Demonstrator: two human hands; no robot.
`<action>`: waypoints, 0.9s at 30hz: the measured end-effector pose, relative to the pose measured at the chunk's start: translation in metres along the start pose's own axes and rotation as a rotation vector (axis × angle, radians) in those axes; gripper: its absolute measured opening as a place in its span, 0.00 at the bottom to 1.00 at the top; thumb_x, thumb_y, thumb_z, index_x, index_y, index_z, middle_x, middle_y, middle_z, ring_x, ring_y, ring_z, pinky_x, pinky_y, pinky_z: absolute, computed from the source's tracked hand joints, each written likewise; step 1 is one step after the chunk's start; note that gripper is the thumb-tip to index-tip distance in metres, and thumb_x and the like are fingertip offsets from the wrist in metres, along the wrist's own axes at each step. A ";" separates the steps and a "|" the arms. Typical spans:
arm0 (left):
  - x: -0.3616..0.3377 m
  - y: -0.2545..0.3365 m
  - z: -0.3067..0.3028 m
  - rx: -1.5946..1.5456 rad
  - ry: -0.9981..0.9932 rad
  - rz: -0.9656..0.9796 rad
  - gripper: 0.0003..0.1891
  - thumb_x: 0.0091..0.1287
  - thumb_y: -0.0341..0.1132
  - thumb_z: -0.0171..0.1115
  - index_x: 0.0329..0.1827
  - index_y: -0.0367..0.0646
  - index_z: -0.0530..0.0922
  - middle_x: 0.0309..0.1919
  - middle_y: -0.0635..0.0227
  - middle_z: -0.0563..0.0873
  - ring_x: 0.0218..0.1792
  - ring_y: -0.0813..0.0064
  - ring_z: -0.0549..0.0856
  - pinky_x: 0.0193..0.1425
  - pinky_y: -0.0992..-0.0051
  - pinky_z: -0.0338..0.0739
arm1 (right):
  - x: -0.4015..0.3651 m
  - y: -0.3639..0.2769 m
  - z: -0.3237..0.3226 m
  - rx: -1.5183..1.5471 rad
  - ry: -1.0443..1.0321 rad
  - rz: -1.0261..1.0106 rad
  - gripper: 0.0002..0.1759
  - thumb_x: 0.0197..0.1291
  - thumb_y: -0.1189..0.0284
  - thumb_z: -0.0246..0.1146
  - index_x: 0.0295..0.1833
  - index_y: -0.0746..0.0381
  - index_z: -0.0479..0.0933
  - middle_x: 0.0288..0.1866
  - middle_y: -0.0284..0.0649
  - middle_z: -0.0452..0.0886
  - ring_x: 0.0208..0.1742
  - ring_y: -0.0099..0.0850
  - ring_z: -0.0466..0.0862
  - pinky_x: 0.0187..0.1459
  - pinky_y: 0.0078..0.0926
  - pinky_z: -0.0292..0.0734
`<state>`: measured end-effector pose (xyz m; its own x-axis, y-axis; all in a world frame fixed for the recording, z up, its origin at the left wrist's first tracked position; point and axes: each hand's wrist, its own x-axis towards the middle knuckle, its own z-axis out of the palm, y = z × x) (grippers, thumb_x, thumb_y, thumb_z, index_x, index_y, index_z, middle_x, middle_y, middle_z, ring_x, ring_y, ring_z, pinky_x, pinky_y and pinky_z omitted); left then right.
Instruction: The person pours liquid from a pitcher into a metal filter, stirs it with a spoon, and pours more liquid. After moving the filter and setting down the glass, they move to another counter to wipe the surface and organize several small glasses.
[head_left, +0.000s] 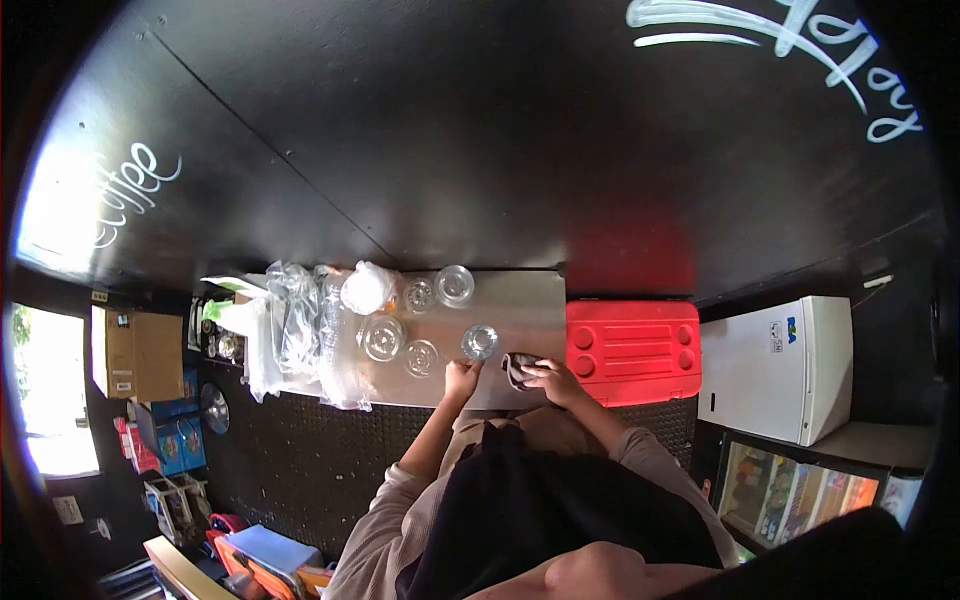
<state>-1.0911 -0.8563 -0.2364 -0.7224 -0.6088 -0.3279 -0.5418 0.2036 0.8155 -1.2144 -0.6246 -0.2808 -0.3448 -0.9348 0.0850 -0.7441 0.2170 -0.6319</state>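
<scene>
Near the front edge of a metal table (520, 300), my left hand (461, 380) is closed at the near side of a clear glass vessel (480, 342), apparently holding it by its handle. My right hand (553, 380) grips a dark cloth (521, 370) just to the right of the glass, with a small gap between them. Several other clear glass vessels stand to the left and behind, among them one (455, 286) near the wall, one (383, 338) at the left and one (421, 358) nearer the front.
Clear plastic bags and stacked cups (298, 325) cover the table's left end. A red cooler (633, 352) adjoins the right end, with a white freezer (765, 370) beyond. A black wall (430, 150) rises behind. Cardboard boxes (145, 355) stand far left.
</scene>
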 end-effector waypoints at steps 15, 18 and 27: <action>0.080 0.038 0.098 0.000 -0.113 0.045 0.17 0.58 0.42 0.65 0.30 0.33 0.82 0.24 0.47 0.84 0.27 0.56 0.85 0.36 0.61 0.76 | -0.025 -0.008 0.009 -0.081 0.083 0.151 0.20 0.51 0.79 0.56 0.45 0.49 0.86 0.66 0.26 0.76 0.63 0.37 0.73 0.62 0.33 0.70; 0.085 0.037 0.102 -0.018 -0.137 -0.025 0.17 0.59 0.43 0.65 0.29 0.33 0.81 0.24 0.47 0.84 0.27 0.55 0.85 0.35 0.60 0.76 | -0.024 -0.009 0.010 -0.068 0.088 0.163 0.20 0.50 0.80 0.56 0.45 0.50 0.86 0.65 0.27 0.76 0.64 0.37 0.72 0.63 0.33 0.69; 0.081 0.041 0.098 -0.062 -0.094 0.289 0.19 0.61 0.44 0.64 0.31 0.32 0.81 0.23 0.53 0.85 0.23 0.63 0.85 0.31 0.65 0.77 | -0.023 -0.010 0.011 -0.105 0.134 0.091 0.17 0.51 0.77 0.60 0.45 0.51 0.86 0.63 0.27 0.78 0.60 0.38 0.73 0.59 0.39 0.71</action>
<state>-1.2140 -0.8222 -0.2759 -0.8811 -0.4579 -0.1183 -0.2825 0.3092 0.9081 -1.1924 -0.6088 -0.2852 -0.4811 -0.8659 0.1371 -0.7595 0.3337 -0.5584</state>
